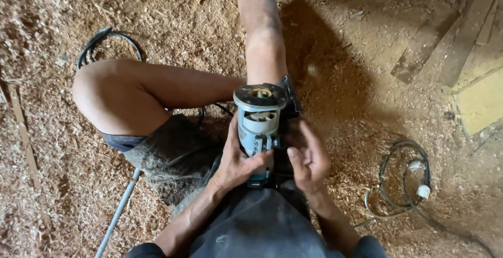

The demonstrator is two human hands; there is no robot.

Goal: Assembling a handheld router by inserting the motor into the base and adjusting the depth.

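Observation:
A small teal and grey hand router [258,116] stands base-up in my lap, its round base plate facing the camera. My left hand [237,161] wraps around the lower part of its body. My right hand [309,156] rests against its right side, fingers curled by the clamp area. I sit on a floor covered in sawdust [173,22], left knee bent outward, right leg stretched ahead.
A black cable loop [107,40] lies beyond my left knee. A grey cord with a white plug [422,190] is coiled at the right. Wooden boards [466,32] and a yellow panel [482,100] lie at the upper right. A thin grey rod [118,213] runs at lower left.

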